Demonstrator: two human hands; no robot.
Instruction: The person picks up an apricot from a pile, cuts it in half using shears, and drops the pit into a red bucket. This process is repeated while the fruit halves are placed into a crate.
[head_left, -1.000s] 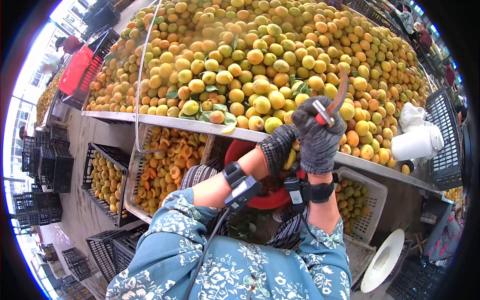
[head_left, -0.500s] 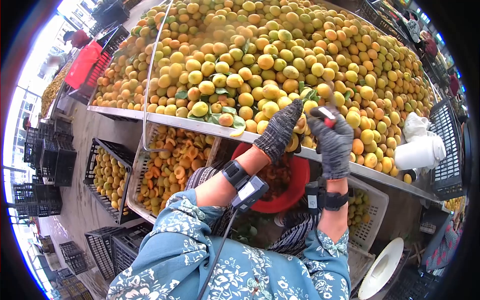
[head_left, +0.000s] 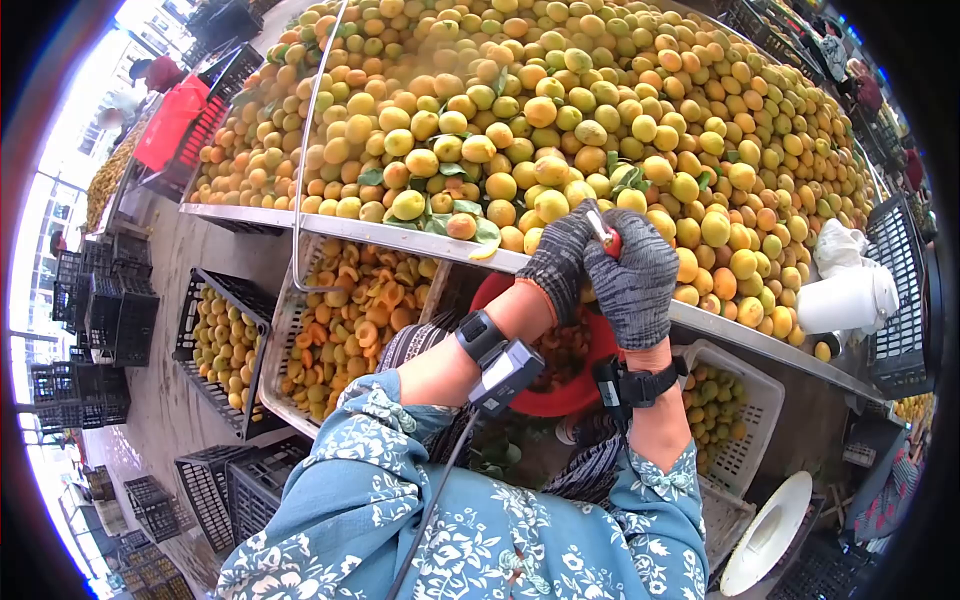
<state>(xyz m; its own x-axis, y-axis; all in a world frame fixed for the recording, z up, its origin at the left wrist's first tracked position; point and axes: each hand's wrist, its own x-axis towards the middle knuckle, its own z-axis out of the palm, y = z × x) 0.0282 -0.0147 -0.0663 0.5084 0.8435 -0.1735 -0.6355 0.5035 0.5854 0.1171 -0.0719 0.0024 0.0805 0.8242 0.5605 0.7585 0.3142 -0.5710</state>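
A large heap of yellow-orange apricots [head_left: 500, 130] lies on a metal-edged table [head_left: 400, 238]. My left hand [head_left: 561, 258], in a grey knit glove, is closed near the table's front edge; whatever it grips is hidden by the fingers. Touching it, my right hand [head_left: 633, 275], gloved alike, is wrapped round a small red-handled knife [head_left: 610, 238], its short blade by my left fingertips. Below both hands stands a red basin [head_left: 548, 400] with dark orange pieces in it, partly hidden by my left forearm.
A light crate [head_left: 290, 390] of halved apricots and a black crate [head_left: 262, 325] of whole ones stand left. Another light crate [head_left: 765, 420] is at right. A white container [head_left: 845, 300] sits at the table's right end. A thin metal rod [head_left: 305, 140] rises at left.
My right hand has moved left and the knife now meets my left hand. The two hands were apart before, with my left fingers pointing up at the fruit.
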